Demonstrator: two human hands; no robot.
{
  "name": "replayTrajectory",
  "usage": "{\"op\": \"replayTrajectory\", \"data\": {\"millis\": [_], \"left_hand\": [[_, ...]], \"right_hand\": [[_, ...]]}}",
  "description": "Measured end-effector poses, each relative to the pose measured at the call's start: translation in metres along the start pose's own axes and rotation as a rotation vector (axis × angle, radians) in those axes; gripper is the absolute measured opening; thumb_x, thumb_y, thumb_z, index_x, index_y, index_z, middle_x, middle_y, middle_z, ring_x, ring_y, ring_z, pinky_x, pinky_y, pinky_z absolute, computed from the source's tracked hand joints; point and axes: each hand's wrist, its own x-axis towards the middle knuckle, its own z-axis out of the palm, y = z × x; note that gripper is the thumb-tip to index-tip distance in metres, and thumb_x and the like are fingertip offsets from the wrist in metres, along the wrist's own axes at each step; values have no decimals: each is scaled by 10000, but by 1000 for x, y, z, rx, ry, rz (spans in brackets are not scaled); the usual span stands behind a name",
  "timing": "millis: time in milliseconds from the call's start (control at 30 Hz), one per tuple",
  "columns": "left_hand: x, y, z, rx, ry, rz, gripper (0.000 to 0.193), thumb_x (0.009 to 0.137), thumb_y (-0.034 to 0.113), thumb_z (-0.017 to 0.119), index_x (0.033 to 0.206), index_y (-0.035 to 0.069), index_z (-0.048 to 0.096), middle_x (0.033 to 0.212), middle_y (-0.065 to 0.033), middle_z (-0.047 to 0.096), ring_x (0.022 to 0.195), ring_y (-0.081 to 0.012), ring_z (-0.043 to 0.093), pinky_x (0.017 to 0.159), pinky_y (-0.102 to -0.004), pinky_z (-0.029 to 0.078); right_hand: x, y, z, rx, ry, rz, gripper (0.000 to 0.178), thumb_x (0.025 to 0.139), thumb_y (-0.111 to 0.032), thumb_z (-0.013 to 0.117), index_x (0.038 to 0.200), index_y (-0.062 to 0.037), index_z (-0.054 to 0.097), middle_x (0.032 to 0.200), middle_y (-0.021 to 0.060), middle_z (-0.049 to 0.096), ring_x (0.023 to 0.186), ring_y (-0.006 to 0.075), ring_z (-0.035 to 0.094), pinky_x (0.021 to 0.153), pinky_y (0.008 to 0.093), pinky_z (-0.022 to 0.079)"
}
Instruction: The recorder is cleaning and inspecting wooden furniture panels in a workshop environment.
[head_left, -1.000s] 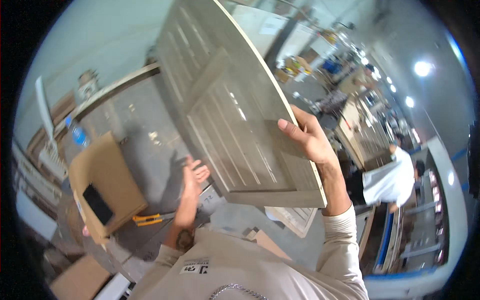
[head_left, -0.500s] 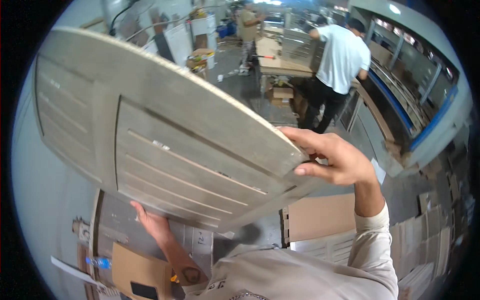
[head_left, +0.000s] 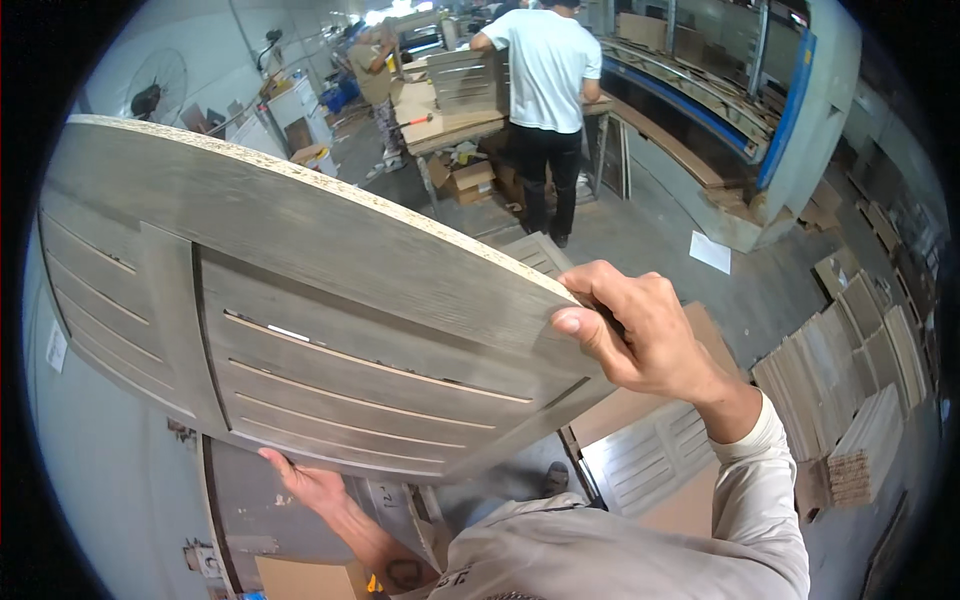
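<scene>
A large grey-brown wood-grain panel (head_left: 345, 250) with several long slots and a raw chipboard edge is held up at a slant in front of me. My right hand (head_left: 645, 330) grips its right corner, thumb on the face and fingers over the upper edge. At the lower edge, my left hand (head_left: 310, 485) supports the panel from beneath; its thumb shows and its fingers are partly hidden behind the board.
A person in a white shirt (head_left: 545, 75) stands at a workbench (head_left: 450, 125) ahead. Stacked boards (head_left: 815, 380) stand at right, and a slotted panel (head_left: 650, 460) lies below my right arm. A cardboard box (head_left: 310, 578) is at lower left. White paper (head_left: 710, 252) lies on the floor.
My view has swung to the right, so the co-worker and bench now appear further left. The panel stays in both hands and sits slightly lower and further left in view.
</scene>
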Motion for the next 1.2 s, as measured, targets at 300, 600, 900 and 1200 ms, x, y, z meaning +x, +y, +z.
{"op": "replayTrajectory", "data": {"millis": [300,600,900,1200], "left_hand": [[7,6,-5,-44,-87,-114,621,967,477,486,1407,46,407,1426,-76,456,1265,-231,438,1077,-409,335],[7,1,-3,-143,-142,-277,649,963,482,494,1422,38,374,1437,-85,430,1271,-239,425,1075,-417,338],[31,-18,-19,-153,-216,-386,707,916,533,547,1418,64,382,1424,-109,436,1288,-283,409,1062,-495,339],[39,-11,-26,-194,-75,-362,573,935,424,580,1315,10,469,1330,-141,512,1215,-290,486,1038,-442,391]], "right_hand": [[-34,-18,-10,735,340,276,306,1026,-247,456,989,4,629,901,106,713,840,131,687,666,236,539],[-83,-59,-19,566,296,341,370,954,-295,587,1166,7,621,1032,120,705,936,176,675,806,285,534],[-98,-100,24,-532,332,63,805,656,-399,827,1297,-19,522,841,136,574,741,273,554,656,372,467],[-90,-116,49,-480,236,191,537,780,-277,766,1193,21,597,670,144,553,560,248,539,566,319,436]]}}
